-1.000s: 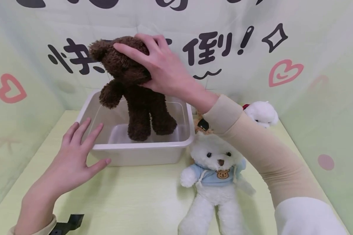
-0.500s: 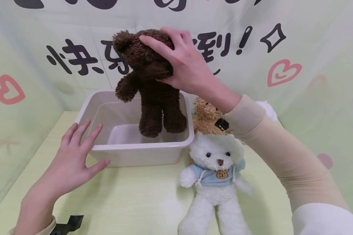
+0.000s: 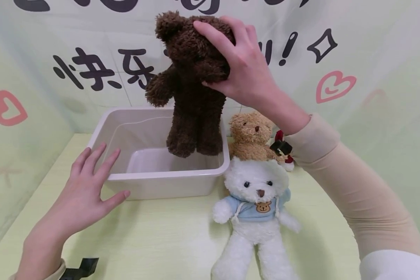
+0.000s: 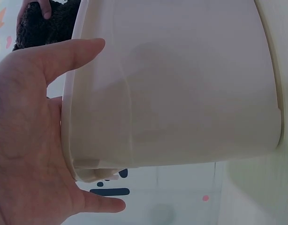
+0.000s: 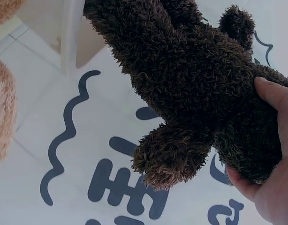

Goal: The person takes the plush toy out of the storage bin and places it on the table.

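A dark brown teddy bear (image 3: 199, 101) hangs upright over the right part of a white plastic bin (image 3: 168, 175), its legs overlapping the bin's opening in the head view. My right hand (image 3: 250, 66) grips the bear by its head, thumb below the muzzle and fingers over the top. In the right wrist view the bear's dark fur (image 5: 181, 70) fills the middle. My left hand (image 3: 85, 186) is at the bin's front left corner with fingers spread and nearly straight. The left wrist view shows its thumb (image 4: 73, 54) against the outer wall and some fingers hidden behind the rim.
A white teddy bear (image 3: 255, 233) in a blue hoodie lies on the table (image 3: 154, 241) right of the bin. Behind it sits a light brown bear (image 3: 252, 132). Beside that, a red and white toy (image 3: 287, 163) is mostly covered by my right sleeve. A printed cloth hangs behind.
My right hand has carried the dark brown bear up and to the right, uncovering the light brown bear. My left hand has stayed in place at the bin.
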Available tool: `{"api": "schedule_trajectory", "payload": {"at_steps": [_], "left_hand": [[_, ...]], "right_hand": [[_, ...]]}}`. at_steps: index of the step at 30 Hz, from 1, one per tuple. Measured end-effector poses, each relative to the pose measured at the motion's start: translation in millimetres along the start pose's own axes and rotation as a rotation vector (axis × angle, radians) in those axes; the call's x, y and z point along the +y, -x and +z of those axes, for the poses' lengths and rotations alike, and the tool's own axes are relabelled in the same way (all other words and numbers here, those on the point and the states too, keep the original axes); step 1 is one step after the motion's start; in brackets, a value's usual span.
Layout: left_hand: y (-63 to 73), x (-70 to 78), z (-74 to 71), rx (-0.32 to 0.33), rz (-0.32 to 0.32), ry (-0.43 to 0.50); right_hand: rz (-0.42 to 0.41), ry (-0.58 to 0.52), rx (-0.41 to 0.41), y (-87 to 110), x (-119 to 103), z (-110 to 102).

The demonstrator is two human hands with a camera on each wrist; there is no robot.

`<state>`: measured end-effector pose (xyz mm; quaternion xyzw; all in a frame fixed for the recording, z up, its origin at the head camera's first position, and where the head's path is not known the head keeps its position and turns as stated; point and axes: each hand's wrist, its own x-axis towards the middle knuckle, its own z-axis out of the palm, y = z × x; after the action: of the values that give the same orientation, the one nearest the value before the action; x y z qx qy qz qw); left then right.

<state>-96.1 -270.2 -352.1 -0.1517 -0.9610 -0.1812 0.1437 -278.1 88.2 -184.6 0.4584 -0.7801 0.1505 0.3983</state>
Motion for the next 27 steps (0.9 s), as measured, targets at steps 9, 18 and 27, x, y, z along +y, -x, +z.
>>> {"api": "schedule_trajectory", "payload": {"at_steps": [9, 18, 27], "left_hand": [[1.3, 1.8, -0.6, -0.015, -0.014, 0.009], [0.5, 2.7, -1.2, -0.013, 0.004, 0.014], [0.4, 1.3, -0.7, -0.018, 0.007, 0.021]], "right_hand": [[0.043, -0.003, 0.109, 4.5, 21.4, -28.6], [0.124, 0.011, 0.139, 26.9, 39.1, -60.1], [0.091, 0.020, 0.115, 49.3, 46.6, -73.2]]}}
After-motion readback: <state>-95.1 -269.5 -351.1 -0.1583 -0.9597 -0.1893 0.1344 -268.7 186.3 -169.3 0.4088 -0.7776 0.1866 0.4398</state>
